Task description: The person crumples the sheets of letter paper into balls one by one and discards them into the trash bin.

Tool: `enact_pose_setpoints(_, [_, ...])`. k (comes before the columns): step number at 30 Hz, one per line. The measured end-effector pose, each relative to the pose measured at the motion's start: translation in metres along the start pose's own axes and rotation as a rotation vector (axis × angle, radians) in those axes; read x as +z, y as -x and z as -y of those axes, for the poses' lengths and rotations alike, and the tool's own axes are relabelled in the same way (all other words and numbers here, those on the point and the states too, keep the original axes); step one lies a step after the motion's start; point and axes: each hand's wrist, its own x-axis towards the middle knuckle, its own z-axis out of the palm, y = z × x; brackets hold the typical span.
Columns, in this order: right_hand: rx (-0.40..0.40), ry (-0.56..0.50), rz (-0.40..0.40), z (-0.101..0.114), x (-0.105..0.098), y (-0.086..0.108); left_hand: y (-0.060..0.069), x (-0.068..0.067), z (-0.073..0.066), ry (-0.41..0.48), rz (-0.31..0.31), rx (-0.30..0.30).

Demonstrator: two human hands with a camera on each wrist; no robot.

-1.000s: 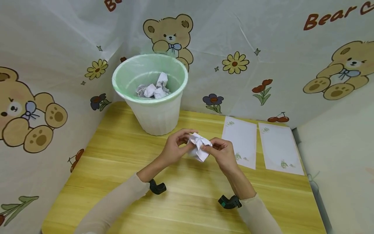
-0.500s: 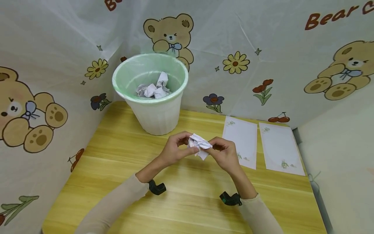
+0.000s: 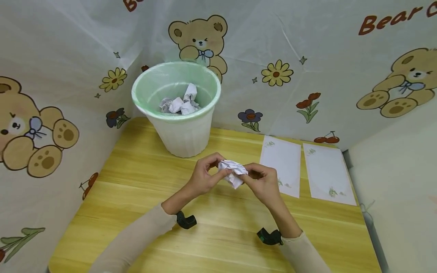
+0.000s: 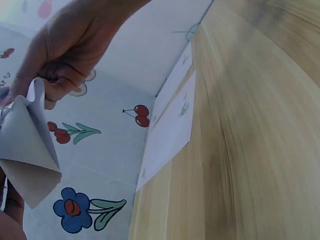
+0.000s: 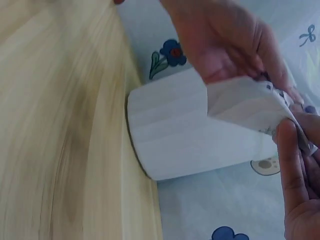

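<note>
A crumpled sheet of white paper (image 3: 233,173) is held above the table between both hands. My left hand (image 3: 202,177) pinches its left side, thumb on the near face. On the other side my right hand (image 3: 264,182) grips the paper between thumb and fingers. Seen from the left wrist, the paper (image 4: 27,142) has a folded flap hanging down. From the right wrist, the paper (image 5: 247,106) shows a small printed pattern near its edge. Some fingertips are hidden behind the paper.
A white bin (image 3: 184,134) with a green liner stands at the back left, several crumpled papers (image 3: 181,104) inside. Two flat printed sheets (image 3: 281,167) lie side by side at the right of the wooden table (image 3: 218,235). A patterned curtain (image 3: 252,34) hangs behind.
The paper has been folded and squeezed into a more compact shape as the thumbs shifted over it. Both hands stay in nearly the same place.
</note>
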Motion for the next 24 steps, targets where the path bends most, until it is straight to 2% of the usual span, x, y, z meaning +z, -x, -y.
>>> enact_pose_setpoints(4, [0.028, -0.175, 0.035, 0.006, -0.003, 0.003, -0.005, -0.002, 0.002, 0.042, -0.052, -0.035])
enact_pose_setpoints(7, [0.023, -0.3, 0.092, 0.007, -0.006, 0.004, -0.006, -0.006, 0.001, 0.126, -0.079, -0.061])
enact_pose_setpoints(11, [-0.041, -0.404, 0.115, 0.004, -0.008, 0.006, -0.007, -0.006, -0.003, 0.233, -0.017, -0.061])
enact_pose_setpoints(15, [-0.134, -0.51, 0.134, 0.001, -0.007, 0.006, -0.006, -0.006, -0.007, 0.268, 0.071, -0.062])
enact_pose_setpoints(17, [-0.163, -0.522, 0.15, 0.001, -0.006, 0.005, -0.005, -0.005, -0.009, 0.254, 0.089, -0.059])
enact_pose_setpoints(20, [-0.173, -0.476, 0.145, 0.004, -0.006, 0.004, -0.002, -0.005, -0.01, 0.19, 0.088, -0.041])
enact_pose_setpoints(24, [-0.141, -0.305, 0.082, 0.012, -0.005, 0.003, 0.001, -0.002, -0.01, 0.015, 0.046, 0.059])
